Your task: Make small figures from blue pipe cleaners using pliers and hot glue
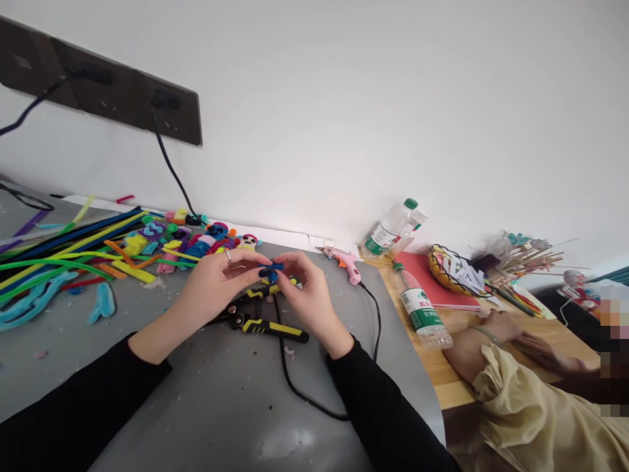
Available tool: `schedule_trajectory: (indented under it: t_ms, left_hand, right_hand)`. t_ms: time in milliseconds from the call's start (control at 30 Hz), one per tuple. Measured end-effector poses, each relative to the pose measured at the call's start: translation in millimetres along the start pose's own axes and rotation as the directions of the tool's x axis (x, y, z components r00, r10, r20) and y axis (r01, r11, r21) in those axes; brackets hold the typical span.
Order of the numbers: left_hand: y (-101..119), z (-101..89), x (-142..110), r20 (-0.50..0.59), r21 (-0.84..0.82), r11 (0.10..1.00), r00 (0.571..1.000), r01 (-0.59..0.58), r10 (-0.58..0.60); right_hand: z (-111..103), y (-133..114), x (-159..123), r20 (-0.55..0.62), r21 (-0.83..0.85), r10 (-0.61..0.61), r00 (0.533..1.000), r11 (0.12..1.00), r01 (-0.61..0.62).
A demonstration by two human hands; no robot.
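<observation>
Both my hands meet over the grey table [196,406], pinching a small blue pipe-cleaner piece [272,270] between the fingertips. My left hand [211,285] holds it from the left, with a ring on one finger. My right hand [307,295] grips it from the right. Directly beneath them lie black-and-yellow pliers [268,324], touching neither hand. Both my sleeves are black.
A heap of coloured pipe cleaners [63,259] and small fuzzy figures [206,239] fills the left. A pink glue gun [346,262] with a black cord [295,387] lies behind. Two water bottles [420,311], a red book [432,278] and another person's arm [511,367] occupy the wooden table at right.
</observation>
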State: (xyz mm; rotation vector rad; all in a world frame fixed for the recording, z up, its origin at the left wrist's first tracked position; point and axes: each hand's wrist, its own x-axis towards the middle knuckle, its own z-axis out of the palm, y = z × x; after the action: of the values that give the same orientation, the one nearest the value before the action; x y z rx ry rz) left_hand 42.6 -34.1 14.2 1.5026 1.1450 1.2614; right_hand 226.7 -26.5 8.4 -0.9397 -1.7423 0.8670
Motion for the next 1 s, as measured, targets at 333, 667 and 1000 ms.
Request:
schedule_trajectory:
  t_ms: [333,667,1000]
  left_hand:
    - [-7,-4.0,6,-0.127,-0.383,0.912,0.970,0.146,-0.208]
    - [-9,-6.9,7,0.074,-0.619,0.744,0.961,0.253,-0.265]
    - [-14,-8.9,8,0.007,-0.581,0.784,0.965,0.218,-0.263]
  right_hand:
    - [-63,22,24,-0.421,-0.422,0.034,0.906,0.877,-0.229]
    - [-88,50,18,-0.521,-0.753,0.320,0.791,0.265,-0.603]
    - [-98,38,22,-0.578,-0.670,0.277,0.767,0.376,-0.640]
